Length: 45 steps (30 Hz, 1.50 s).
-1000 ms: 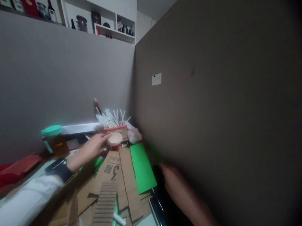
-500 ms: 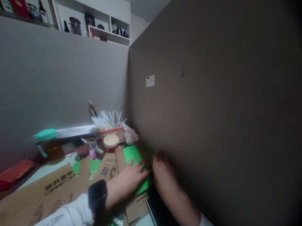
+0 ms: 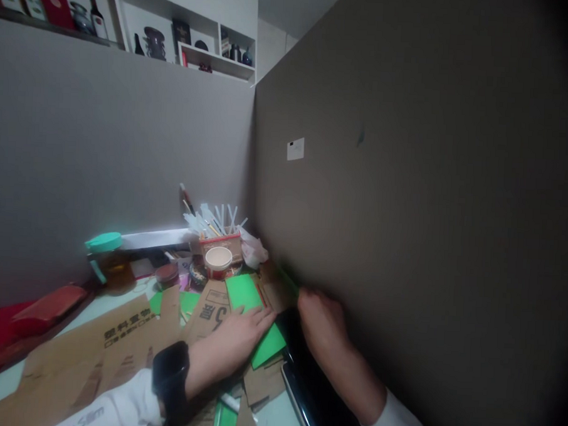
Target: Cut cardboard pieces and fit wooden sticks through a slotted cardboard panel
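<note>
My left hand [image 3: 234, 339], a black watch on its wrist, lies flat with fingers stretched over a green card sheet [image 3: 251, 318] on a pile of brown cardboard pieces [image 3: 118, 344]. My right hand [image 3: 321, 318] rests close by on the right, at the sheet's far right edge against the grey partition; its fingers curl down and are hidden. A small cup [image 3: 218, 261] with a pale inside stands just beyond the sheet.
A box of white sticks and brushes [image 3: 215, 226] sits in the corner, a teal-lidded jar [image 3: 107, 258] to the left, and a red case [image 3: 49, 300] at far left. A dark tablet [image 3: 304, 390] lies under my right forearm. Grey partitions close the back and right.
My left hand left the cup and came down flat onto the green sheet. My right hand moved forward to the sheet's far edge. The sheet shifted slightly.
</note>
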{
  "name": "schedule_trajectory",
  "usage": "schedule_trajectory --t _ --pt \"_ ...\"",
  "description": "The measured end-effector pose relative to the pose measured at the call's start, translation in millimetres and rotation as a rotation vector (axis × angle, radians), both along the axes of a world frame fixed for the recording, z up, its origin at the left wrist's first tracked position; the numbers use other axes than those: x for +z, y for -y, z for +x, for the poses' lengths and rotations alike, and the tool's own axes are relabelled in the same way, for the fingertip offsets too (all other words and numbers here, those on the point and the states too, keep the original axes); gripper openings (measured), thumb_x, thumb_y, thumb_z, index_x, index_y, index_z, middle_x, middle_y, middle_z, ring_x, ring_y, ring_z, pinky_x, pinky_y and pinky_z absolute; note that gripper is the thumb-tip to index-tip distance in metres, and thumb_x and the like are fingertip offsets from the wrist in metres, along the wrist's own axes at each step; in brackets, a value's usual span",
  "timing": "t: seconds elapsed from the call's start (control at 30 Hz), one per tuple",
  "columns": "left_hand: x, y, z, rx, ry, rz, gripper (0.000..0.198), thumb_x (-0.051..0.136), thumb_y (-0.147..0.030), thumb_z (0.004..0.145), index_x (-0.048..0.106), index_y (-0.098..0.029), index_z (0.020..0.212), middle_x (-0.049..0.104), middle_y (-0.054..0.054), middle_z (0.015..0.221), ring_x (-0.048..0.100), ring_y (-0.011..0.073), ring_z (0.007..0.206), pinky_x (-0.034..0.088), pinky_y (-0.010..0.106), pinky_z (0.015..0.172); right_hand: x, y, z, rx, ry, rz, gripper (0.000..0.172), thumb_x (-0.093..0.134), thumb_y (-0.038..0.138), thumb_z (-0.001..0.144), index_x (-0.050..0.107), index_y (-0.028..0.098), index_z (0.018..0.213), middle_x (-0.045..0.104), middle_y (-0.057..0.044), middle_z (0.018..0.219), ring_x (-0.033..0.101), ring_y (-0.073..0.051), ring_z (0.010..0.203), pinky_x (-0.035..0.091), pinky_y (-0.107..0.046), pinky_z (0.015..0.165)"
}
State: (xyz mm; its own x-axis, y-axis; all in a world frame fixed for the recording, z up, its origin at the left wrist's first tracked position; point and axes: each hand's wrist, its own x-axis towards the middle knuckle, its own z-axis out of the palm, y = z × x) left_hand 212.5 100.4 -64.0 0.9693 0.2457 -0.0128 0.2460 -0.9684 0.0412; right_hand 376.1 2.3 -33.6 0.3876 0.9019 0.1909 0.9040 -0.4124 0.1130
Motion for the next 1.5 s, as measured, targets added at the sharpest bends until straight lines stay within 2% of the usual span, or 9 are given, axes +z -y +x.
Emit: schedule_trajectory --t 0.23,0.53,0.73,0.87,0.97,1.07,1.17,1.27,1.5 --pt "-4.5 -1 -7 -0.008 0.039 0.016 0.046 0.055 -0.013 0.097 0.048 -0.017 0.141 0.057 0.013 0.141 0.056 0.03 0.127 0.048 0.054 0.102 4.2 10 4 0.01 0.041 0.03 0.021 0.063 0.031 0.097 0.065 0.013 0.108 0.069 -0.006 0.099 0.069 -0.017 0.082 0.059 -0.033 0.072" --pt "-0.9 1 -9 -0.015 0.001 0.095 0.043 0.06 -0.014 0.095 0.053 -0.02 0.137 0.059 0.011 0.137 0.059 0.0302 0.122 0.051 0.055 0.098 -1.1 1 4 0.022 0.018 0.027 0.023 0.062 0.025 0.098 0.063 0.013 0.118 0.07 -0.005 0.1 0.07 -0.017 0.081 0.061 -0.034 0.073" --pt "0.2 1 -9 -0.008 -0.055 0.069 0.05 0.053 -0.009 0.095 0.048 -0.022 0.143 0.057 0.013 0.138 0.054 0.033 0.127 0.047 0.059 0.101 -7.9 37 5 0.044 -0.047 0.128 0.028 0.059 0.025 0.099 0.059 0.016 0.126 0.069 -0.007 0.111 0.07 -0.019 0.091 0.06 -0.035 0.077" --pt "3.1 2 -8 0.002 -0.077 0.026 0.06 0.037 0.0 0.094 0.046 -0.027 0.147 0.058 0.017 0.137 0.053 0.0354 0.128 0.043 0.061 0.101 -27.9 87 5 0.028 -0.077 0.209 0.035 0.052 0.021 0.101 0.052 0.013 0.135 0.073 -0.01 0.104 0.074 -0.021 0.088 0.058 -0.028 0.072" --pt "5.8 4 -8 0.018 -0.074 0.006 0.063 0.031 0.0 0.093 0.045 -0.028 0.148 0.057 0.018 0.139 0.052 0.0357 0.129 0.04 0.061 0.102 -57.3 121 2 -0.015 -0.055 0.253 0.048 0.049 0.042 0.101 0.054 0.007 0.133 0.075 -0.016 0.09 0.075 -0.028 0.072 0.059 -0.035 0.061" --pt "7.5 5 -8 0.031 -0.069 -0.006 0.062 0.031 -0.002 0.094 0.045 -0.03 0.148 0.056 0.018 0.14 0.052 0.0354 0.129 0.038 0.061 0.104 -86.5 137 -3 0.018 -0.047 0.283 0.062 0.048 0.053 0.098 0.053 0.002 0.134 0.075 -0.018 0.087 0.073 -0.03 0.064 0.059 -0.036 0.053" --pt "8.3 7 -8 0.038 -0.065 -0.009 0.064 0.029 -0.001 0.093 0.045 -0.03 0.148 0.057 0.017 0.139 0.054 0.0349 0.126 0.037 0.062 0.103 -97.8 132 -9 0.031 -0.12 0.276 0.073 0.061 0.05 0.092 0.044 0.0 0.142 0.073 -0.022 0.102 0.074 -0.032 0.079 0.062 -0.039 0.063" --pt "7.3 8 -8 0.046 -0.06 -0.004 0.064 0.029 -0.001 0.093 0.046 -0.03 0.148 0.058 0.017 0.137 0.056 0.0343 0.123 0.037 0.06 0.102 -91.0 118 -14 0.01 -0.255 0.236 0.077 0.067 0.041 0.089 0.038 0.002 0.148 0.069 -0.023 0.117 0.071 -0.034 0.098 0.061 -0.041 0.079" --pt "1.8 7 -3 0.068 -0.026 0.026 0.058 0.031 -0.007 0.098 0.043 -0.035 0.148 0.062 0.013 0.124 0.061 0.0292 0.111 0.043 0.049 0.097 -74.4 103 -18 -0.081 -0.347 0.226 0.068 0.059 0.032 0.094 0.037 0.0 0.149 0.072 -0.023 0.105 0.073 -0.034 0.093 0.061 -0.041 0.076"
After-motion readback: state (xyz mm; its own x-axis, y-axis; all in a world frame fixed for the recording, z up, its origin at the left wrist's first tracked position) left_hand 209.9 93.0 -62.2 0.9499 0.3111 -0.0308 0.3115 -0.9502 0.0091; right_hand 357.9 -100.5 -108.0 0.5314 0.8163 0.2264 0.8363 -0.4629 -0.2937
